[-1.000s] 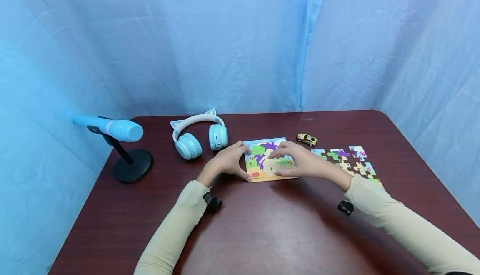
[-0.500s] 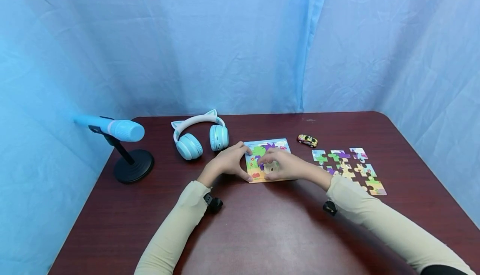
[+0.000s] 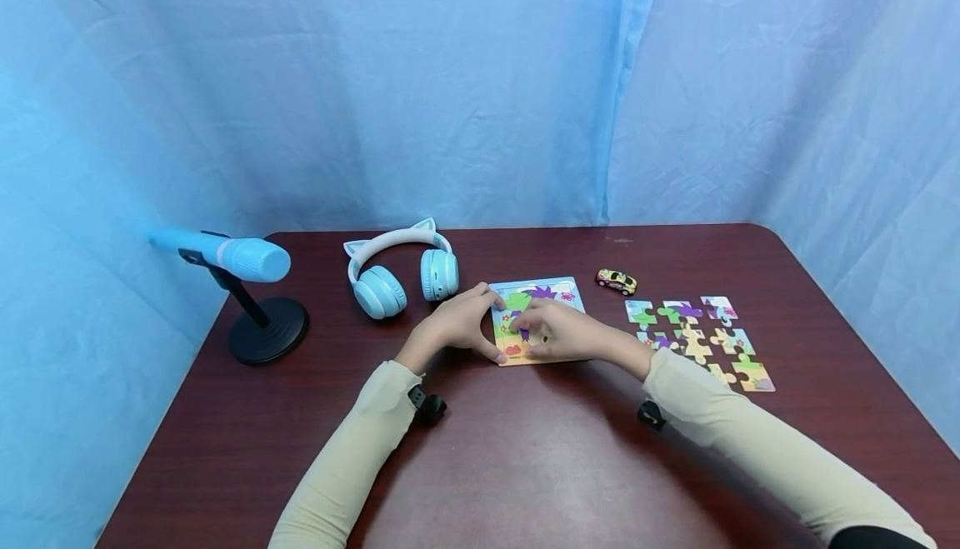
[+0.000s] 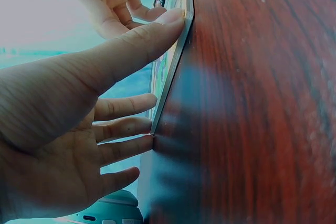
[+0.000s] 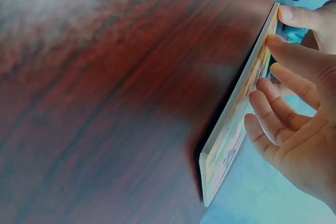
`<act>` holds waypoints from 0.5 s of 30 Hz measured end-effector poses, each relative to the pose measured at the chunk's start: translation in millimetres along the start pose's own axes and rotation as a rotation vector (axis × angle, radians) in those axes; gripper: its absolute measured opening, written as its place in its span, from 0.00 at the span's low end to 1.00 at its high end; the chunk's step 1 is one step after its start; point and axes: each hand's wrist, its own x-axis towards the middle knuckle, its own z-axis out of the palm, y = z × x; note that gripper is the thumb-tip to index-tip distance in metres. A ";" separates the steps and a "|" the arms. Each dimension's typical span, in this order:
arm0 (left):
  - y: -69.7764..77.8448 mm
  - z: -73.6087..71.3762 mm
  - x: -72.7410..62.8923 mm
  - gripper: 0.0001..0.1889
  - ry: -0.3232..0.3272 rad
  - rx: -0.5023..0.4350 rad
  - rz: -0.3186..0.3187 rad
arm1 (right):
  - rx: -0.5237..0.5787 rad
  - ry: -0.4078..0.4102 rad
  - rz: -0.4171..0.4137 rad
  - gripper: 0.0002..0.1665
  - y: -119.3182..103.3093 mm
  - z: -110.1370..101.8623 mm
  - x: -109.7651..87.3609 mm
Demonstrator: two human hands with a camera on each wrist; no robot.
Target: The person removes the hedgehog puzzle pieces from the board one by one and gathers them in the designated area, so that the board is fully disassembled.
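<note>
In the head view, a cartoon jigsaw puzzle board [image 3: 517,284] with a light blue and orange border lies on the table. My left hand [image 3: 457,321] stands at its left side, fingers extended to the edge. The left wrist view shows that thumb [image 4: 170,22] at the board's near edge. Over the board, my right hand [image 3: 564,331] has loosely bent fingers, its thumb [image 5: 278,43] touching near the front border. No loose piece shows between these fingers in the right wrist view. Part of the picture is hidden under the right hand.
Several loose jigsaw pieces [image 3: 692,338] lie right of the board, with a small toy car [image 3: 617,281] behind them. Cat-ear headphones [image 3: 381,291] sit left of the board. A blue microphone [image 3: 255,260] on a black stand [image 3: 268,331] occupies the table's left side.
My right hand has moved left across the board, exposing more of the loose pieces and the board's right part. The left hand has kept its place at the left edge.
</note>
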 end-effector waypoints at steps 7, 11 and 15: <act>0.1 -0.3 0.5 0.43 -0.002 -0.003 -0.001 | 0.001 0.003 -0.005 0.19 -0.5 0.4 1.5; 0.5 -0.3 0.1 0.43 -0.004 -0.004 0.000 | -0.001 0.008 -0.006 0.19 -1.1 0.9 1.9; 0.6 -0.6 0.1 0.43 -0.002 -0.006 -0.004 | -0.009 0.012 0.005 0.19 -4.4 0.7 1.9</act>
